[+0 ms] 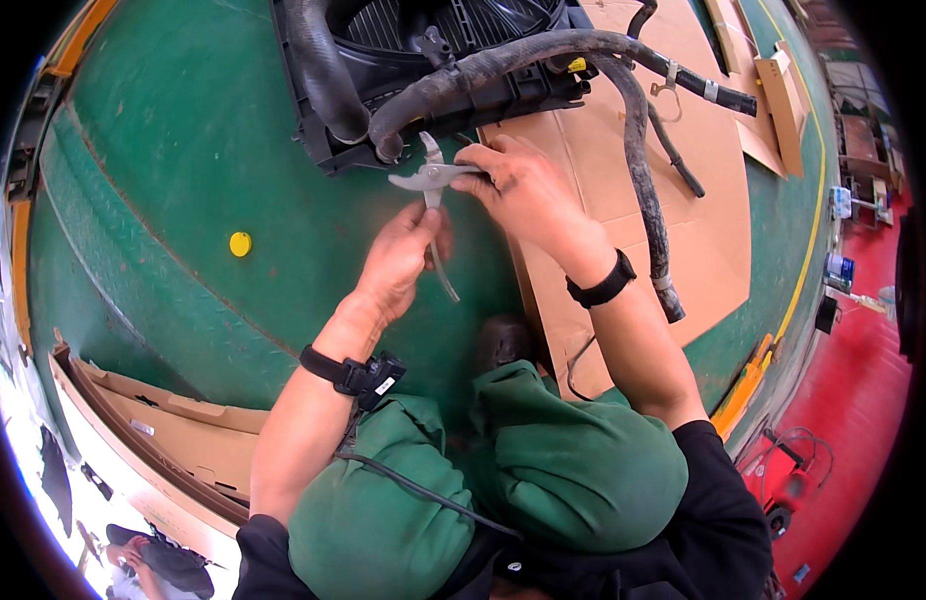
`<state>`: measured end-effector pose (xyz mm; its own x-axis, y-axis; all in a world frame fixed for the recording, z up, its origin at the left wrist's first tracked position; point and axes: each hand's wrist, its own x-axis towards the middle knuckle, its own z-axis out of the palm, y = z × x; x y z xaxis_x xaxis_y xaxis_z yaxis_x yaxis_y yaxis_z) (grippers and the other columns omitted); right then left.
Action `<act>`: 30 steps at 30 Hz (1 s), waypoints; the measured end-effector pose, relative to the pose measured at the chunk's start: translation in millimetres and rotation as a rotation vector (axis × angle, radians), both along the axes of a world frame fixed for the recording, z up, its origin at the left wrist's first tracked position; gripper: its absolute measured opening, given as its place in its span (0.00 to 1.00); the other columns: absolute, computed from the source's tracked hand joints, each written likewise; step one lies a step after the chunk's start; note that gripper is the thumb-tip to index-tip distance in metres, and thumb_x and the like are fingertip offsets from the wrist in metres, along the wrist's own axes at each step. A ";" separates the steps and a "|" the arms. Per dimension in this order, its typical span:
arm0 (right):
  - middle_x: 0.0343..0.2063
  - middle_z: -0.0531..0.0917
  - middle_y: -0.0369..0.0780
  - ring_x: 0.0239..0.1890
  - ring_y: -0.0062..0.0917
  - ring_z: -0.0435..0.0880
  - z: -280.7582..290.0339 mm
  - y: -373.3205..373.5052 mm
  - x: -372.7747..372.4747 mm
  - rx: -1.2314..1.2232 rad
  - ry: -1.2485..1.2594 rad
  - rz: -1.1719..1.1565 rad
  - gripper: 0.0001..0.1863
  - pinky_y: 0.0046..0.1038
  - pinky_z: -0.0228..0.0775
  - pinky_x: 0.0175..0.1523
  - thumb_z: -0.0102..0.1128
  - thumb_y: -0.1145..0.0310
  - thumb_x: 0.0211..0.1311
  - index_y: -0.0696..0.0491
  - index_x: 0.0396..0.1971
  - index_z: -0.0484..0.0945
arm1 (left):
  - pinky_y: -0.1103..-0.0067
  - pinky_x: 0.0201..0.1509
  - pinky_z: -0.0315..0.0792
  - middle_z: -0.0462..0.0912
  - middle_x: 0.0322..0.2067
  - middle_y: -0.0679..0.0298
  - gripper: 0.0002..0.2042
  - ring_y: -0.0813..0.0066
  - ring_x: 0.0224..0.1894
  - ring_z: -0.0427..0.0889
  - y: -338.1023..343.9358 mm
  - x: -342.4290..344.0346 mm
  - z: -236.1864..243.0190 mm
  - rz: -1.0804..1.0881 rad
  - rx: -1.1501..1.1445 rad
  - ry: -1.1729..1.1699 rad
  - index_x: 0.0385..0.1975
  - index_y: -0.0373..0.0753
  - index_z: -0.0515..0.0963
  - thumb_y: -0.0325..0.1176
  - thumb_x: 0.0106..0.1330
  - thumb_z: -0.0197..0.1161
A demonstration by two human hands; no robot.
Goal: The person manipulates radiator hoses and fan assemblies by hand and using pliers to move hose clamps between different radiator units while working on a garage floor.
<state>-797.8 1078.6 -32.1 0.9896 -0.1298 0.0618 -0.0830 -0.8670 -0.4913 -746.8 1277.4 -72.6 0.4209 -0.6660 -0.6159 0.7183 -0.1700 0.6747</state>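
Note:
A pair of grey metal pliers (434, 178) is held up between my hands, its jaws spread wide. My left hand (398, 255) is closed around one handle, whose end sticks out below the fingers. My right hand (528, 185) grips the other handle from the right. Just beyond the pliers lies a black radiator assembly with a fan shroud (483, 110). A thick dusty rubber hose (473, 75) runs across it and ends near the jaws, apart from them. Another wide black hose (321, 75) curves down at its left.
Flattened cardboard (708, 240) lies to the right, with a thin hose (648, 180) hanging over it. On the green floor (183, 170) sits a yellow cap (241, 244). An opened cardboard box (183, 435) lies at the lower left. Red wheeled equipment (793, 485) stands far right.

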 end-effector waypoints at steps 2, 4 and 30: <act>0.34 0.82 0.44 0.42 0.47 0.81 0.5 3.2 6.0 -0.001 -0.032 0.007 0.14 0.45 0.74 0.45 0.66 0.56 0.63 0.48 0.43 0.83 | 0.82 0.36 0.62 0.75 0.30 0.71 0.10 0.81 0.33 0.72 -2.7 1.6 0.9 0.021 0.004 -0.001 0.44 0.42 0.73 0.41 0.80 0.51; 0.34 0.82 0.45 0.42 0.47 0.81 0.9 8.5 5.2 0.068 0.001 -0.028 0.14 0.45 0.74 0.45 0.65 0.57 0.64 0.49 0.44 0.83 | 0.81 0.38 0.64 0.76 0.32 0.70 0.10 0.80 0.34 0.74 -6.4 2.1 3.0 0.030 -0.004 0.001 0.45 0.42 0.73 0.41 0.80 0.50; 0.31 0.82 0.43 0.39 0.42 0.82 -11.4 -6.7 -1.4 0.010 -0.108 0.051 0.13 0.40 0.75 0.42 0.66 0.59 0.62 0.47 0.44 0.86 | 0.81 0.38 0.65 0.76 0.33 0.68 0.11 0.79 0.35 0.75 -13.0 -11.3 4.4 0.014 -0.018 -0.024 0.46 0.41 0.73 0.41 0.81 0.48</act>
